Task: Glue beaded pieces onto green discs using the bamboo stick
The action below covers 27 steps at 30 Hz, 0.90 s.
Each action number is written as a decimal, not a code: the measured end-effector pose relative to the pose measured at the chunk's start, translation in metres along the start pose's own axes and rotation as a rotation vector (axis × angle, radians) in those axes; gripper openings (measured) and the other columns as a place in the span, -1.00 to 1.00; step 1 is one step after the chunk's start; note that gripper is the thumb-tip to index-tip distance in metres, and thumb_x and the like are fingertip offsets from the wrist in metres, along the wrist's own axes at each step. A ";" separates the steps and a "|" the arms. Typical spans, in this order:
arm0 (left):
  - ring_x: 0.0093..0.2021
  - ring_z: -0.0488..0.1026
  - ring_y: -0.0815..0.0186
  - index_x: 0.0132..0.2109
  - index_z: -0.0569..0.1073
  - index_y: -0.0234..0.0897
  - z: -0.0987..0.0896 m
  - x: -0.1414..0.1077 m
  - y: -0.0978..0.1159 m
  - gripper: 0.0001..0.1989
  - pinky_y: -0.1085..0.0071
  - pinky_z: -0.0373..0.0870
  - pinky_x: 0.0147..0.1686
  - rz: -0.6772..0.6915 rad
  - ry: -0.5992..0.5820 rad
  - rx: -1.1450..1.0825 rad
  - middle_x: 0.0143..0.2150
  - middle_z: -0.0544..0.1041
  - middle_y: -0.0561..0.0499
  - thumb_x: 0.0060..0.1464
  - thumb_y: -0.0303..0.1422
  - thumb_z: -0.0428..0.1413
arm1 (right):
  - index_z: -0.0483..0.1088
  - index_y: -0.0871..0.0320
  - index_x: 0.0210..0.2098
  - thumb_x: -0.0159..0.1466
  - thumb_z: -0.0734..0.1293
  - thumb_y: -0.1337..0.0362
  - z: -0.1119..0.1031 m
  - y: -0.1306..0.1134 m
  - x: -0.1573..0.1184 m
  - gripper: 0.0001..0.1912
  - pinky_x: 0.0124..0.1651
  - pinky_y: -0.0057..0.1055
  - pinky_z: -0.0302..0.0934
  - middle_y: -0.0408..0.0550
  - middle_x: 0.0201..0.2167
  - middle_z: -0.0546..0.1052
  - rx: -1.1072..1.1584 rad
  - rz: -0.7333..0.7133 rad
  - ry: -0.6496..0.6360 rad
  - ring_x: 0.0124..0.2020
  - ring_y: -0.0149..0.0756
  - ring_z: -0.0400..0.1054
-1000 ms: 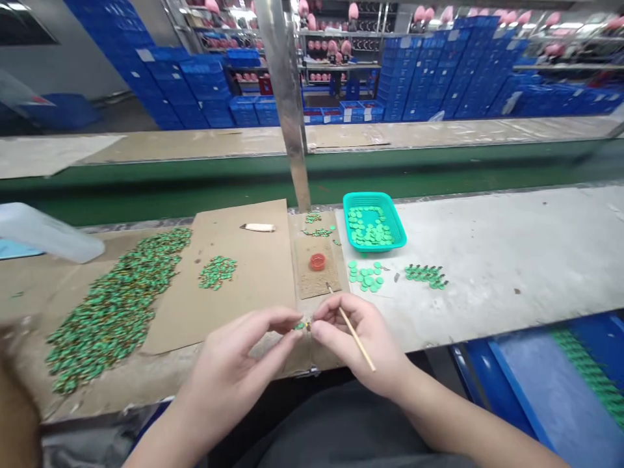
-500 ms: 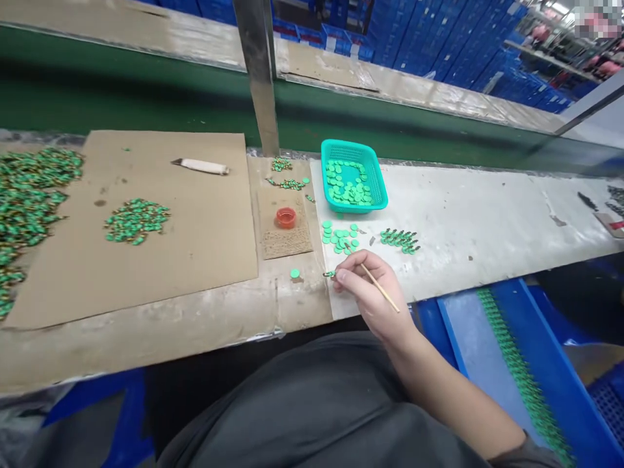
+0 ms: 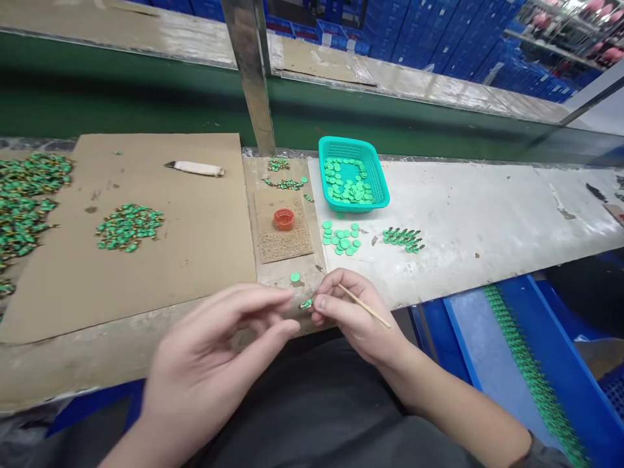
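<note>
My right hand (image 3: 358, 312) pinches a small green-and-brown piece (image 3: 306, 303) at its fingertips and also holds a thin wooden stick (image 3: 365, 304) that slants across the fingers. To its left, my left hand (image 3: 219, 344) is held with thumb and fingers apart, nothing between them, close to the small piece. A single green disc (image 3: 295, 277) lies just beyond the hands. Behind it, a red cup (image 3: 283, 219) sits on a small cardboard piece (image 3: 285, 246). Loose green discs (image 3: 341, 238) lie beside a group of assembled green pieces (image 3: 403, 239).
A turquoise basket (image 3: 354, 207) holds green discs. On the large cardboard sheet (image 3: 205, 227) lie a pile of green-and-brown pieces (image 3: 130, 227) and a white-wrapped tool (image 3: 195, 168). A larger pile (image 3: 29, 201) is at far left. A metal post (image 3: 253, 97) rises behind; blue trays (image 3: 541, 338) stand lower right.
My left hand has come into view from the lower left. My right hand has moved left and toward me with the small piece and stick. The view has shifted slightly.
</note>
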<state>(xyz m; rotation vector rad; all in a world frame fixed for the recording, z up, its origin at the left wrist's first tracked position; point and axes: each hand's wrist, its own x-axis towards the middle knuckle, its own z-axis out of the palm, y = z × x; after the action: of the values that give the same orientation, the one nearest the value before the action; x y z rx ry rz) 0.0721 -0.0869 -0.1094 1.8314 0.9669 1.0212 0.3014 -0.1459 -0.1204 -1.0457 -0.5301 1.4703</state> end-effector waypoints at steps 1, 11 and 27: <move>-0.21 0.74 0.28 0.02 0.78 -0.04 0.008 0.006 -0.003 -0.84 0.42 0.74 -0.27 -0.001 -0.030 -0.059 -0.06 0.76 0.02 0.37 -0.17 0.45 | 0.61 0.08 -0.26 0.22 0.79 0.06 0.003 0.003 -0.001 -0.61 -0.22 -0.47 0.49 -0.22 -0.44 0.68 0.027 0.028 -0.020 -0.40 -0.41 0.57; -0.40 0.66 0.40 -0.10 0.83 -0.03 0.017 0.007 -0.032 -0.85 0.49 0.72 -0.37 -0.194 0.131 -0.122 -0.14 0.79 0.04 0.36 -0.11 0.45 | 0.55 0.04 -0.11 0.44 0.57 0.24 -0.003 0.010 0.013 -0.86 -0.06 -0.25 0.51 -0.08 -0.21 0.70 -0.577 -0.379 0.036 -0.20 -0.21 0.60; -0.27 0.73 0.27 -0.15 0.81 0.09 -0.003 0.026 -0.038 -0.88 0.43 0.74 -0.28 -0.311 0.151 0.014 -0.19 0.81 0.11 0.25 -0.08 0.49 | 0.43 0.06 -0.09 0.49 0.39 0.46 -0.014 0.010 0.044 -0.85 0.10 -0.16 0.43 -0.02 -0.14 0.65 -1.205 -0.690 -0.112 -0.03 -0.10 0.54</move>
<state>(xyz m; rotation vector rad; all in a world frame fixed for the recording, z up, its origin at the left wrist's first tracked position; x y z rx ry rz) 0.0705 -0.0486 -0.1357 1.5683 1.3062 0.9691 0.3123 -0.1096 -0.1486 -1.4396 -1.7732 0.4926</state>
